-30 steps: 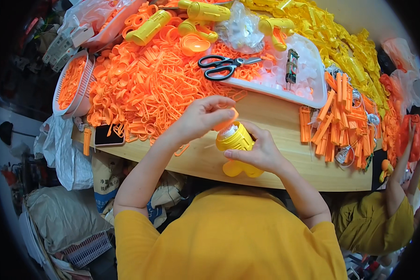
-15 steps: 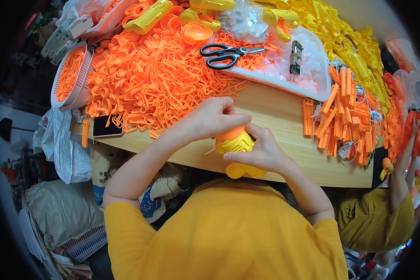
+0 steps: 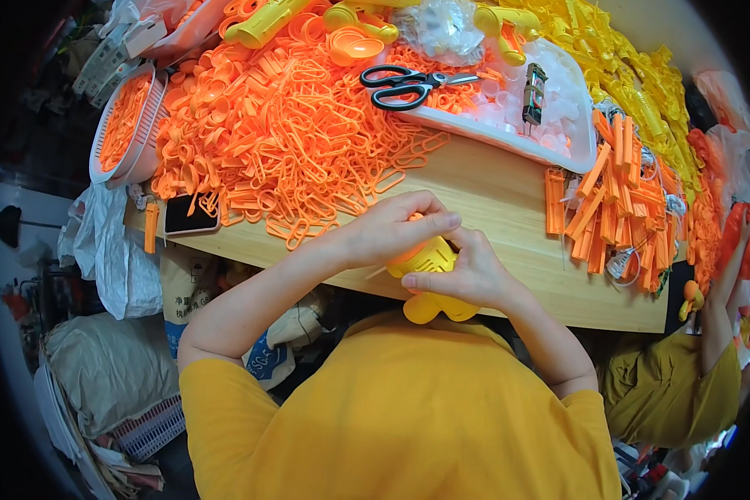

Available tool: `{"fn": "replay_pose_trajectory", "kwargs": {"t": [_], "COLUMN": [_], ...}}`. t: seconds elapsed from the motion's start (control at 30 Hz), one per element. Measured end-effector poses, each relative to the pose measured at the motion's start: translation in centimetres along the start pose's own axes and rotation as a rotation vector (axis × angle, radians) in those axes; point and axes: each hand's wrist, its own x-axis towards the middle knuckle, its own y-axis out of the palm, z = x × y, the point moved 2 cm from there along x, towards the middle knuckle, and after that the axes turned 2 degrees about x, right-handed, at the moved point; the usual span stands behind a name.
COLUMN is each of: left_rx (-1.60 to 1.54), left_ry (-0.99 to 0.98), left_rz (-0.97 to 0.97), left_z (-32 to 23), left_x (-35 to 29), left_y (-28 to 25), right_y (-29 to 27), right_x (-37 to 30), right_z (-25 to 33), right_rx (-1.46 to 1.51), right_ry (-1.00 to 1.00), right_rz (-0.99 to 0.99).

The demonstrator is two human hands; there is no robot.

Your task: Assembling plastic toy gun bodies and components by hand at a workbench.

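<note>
Head view: the orange cap [image 3: 409, 250], tilted beside the yellow body's [image 3: 429, 260] open end a second ago, now covers it beneath the left hand's [image 3: 398, 229] clamped grip, the right hand [image 3: 475, 271] staying wrapped around the body at the surface's [image 3: 508, 208] near edge.

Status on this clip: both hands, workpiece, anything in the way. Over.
Left grip closed over orange piece atop yellow body. Right grip around yellow body. Scissors lie apart, beyond both hands.
</note>
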Motion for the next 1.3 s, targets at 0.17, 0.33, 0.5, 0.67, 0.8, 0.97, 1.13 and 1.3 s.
{"fn": "replay_pose_trajectory", "kwargs": {"t": [0.17,0.33,0.5,0.67,0.8,0.97,1.13,1.3], "left_rx": [-0.263,0.042,-0.076,-0.029,0.203,0.322,0.371,0.411], "left_ry": [0.104,0.206,0.053,0.419,0.69,1.02,1.01,1.0], "left_rz": [0.137,0.089,0.004,-0.042,-0.039,-0.1,-0.065,-0.115], "left_z": [0.8,1.0,1.4,2.0,0.6,-0.4,0.3,-0.5], "left_x": [-0.2,-0.5,-0.3,-0.8,-1.2,-1.3,-2.3,-2.7], "left_y": [0.7,0.6,1.1,1.4,0.9,0.7,1.5,1.5], "right_y": [0.6,0.8,0.6,0.2,-0.2,-0.7,0.1,0.2], "right_x": [-0.2,-0.5,-0.3,-0.3,-0.2,0.1,-0.6,-0.7], "right_z": [-0.1,-0.7,-0.5,-1.0,0.3,1.2,0.7,0.9], "right_rx": [-0.087,-0.012,0.065,-0.111,-0.079,-0.045,-0.137,-0.118], "right_ry": [-0.069,-0.021,0.039,-0.017,-0.223,-0.262,-0.498,-0.427], "right_rz": [0.046,0.051,0.029,0.027,0.052,0.074,0.136,0.098]}}
